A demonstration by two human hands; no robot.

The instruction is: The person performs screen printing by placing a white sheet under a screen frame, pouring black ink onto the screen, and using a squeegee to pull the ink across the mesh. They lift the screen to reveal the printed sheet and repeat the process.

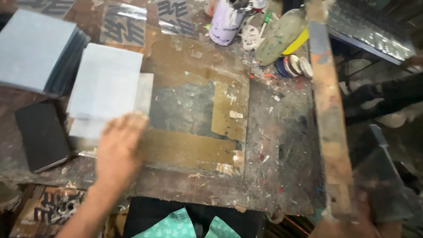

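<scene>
Down below, a big worktable (282,145) fills most of the view, and its top is dirty with paint spots and brown tape patches. Along its right side runs a long wooden edge board (328,110). At the top left lies a stack of pale blue-grey sheets (33,46). Just beside it, nearer the middle, sits a second pile of light sheets (105,83), with a clear plastic piece sticking out on its right side. A black flat block (42,134) lies at the left, close under those piles. At the far end stand a pale purple bottle (224,20) and a grey-green bottle (280,37) lying tilted, with small round tins (295,66) next to it. The left hand (119,147) rests flat with fingers spread on the near edge of the second pile, pressing down and not wrapped around anything. The right hand (352,222) is at the bottom right corner and looks blurry; it seems to hold a dark flat tool (383,180), but I cannot tell how tight the grip is.
</scene>
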